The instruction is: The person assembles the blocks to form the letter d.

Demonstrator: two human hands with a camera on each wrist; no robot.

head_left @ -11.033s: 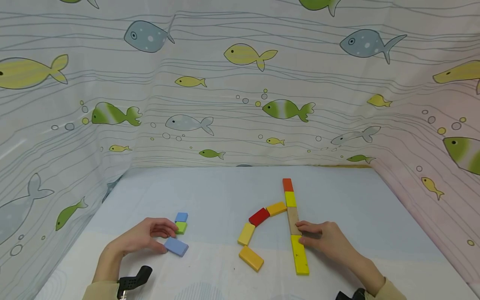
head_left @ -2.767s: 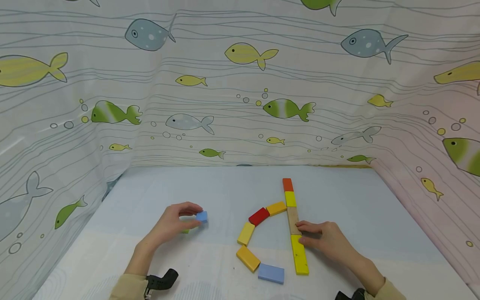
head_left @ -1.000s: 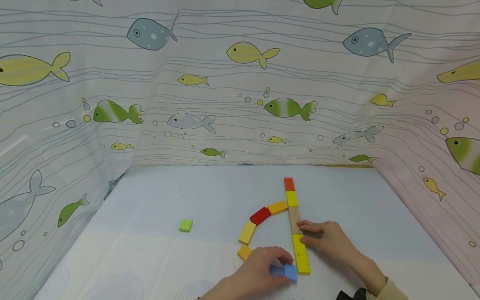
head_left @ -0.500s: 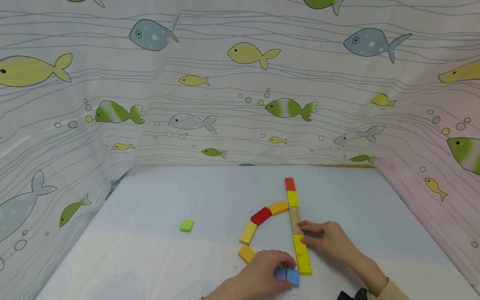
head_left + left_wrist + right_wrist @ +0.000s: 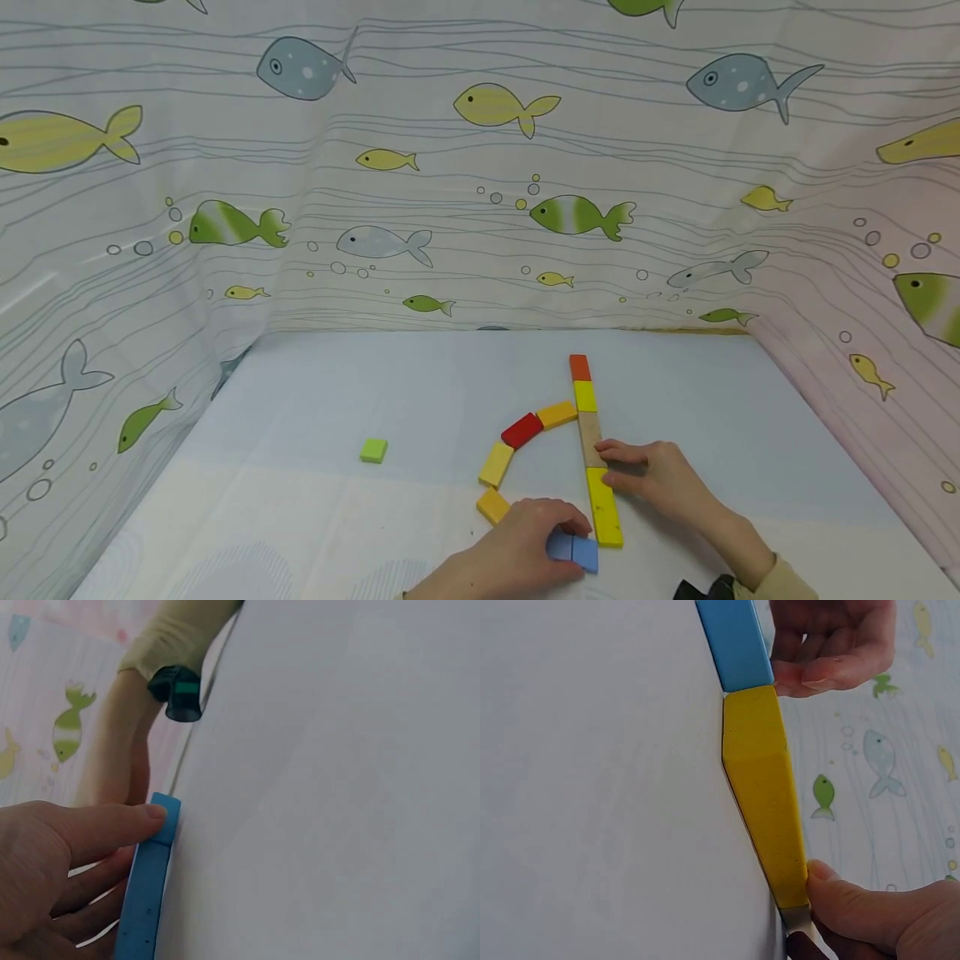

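Near the front of the table my left hand (image 5: 517,542) pinches a small blue block (image 5: 585,555) between thumb and fingers. This block meets the end of a longer blue block (image 5: 559,547), partly hidden by the hand, and the foot of a long yellow block (image 5: 604,510). My right hand (image 5: 667,479) rests beside the straight row, index fingertip at the plain wooden block (image 5: 590,439) and thumb at the long yellow one. In the left wrist view the thumb lies on the small blue block (image 5: 166,817). The right wrist view shows blue and yellow blocks (image 5: 757,795) meeting end to end.
Orange-red (image 5: 580,367) and yellow (image 5: 585,396) blocks top the row. Orange (image 5: 557,415), red (image 5: 522,431), pale yellow (image 5: 497,465) and another orange block (image 5: 492,505) curve leftward. A green block (image 5: 373,451) lies apart at left. A fish-print curtain (image 5: 465,200) encloses the table.
Over the earlier frames, the left hand brought the longer blue block, then the small blue one, from the left to the curve's lower end. The right hand stayed by the row.
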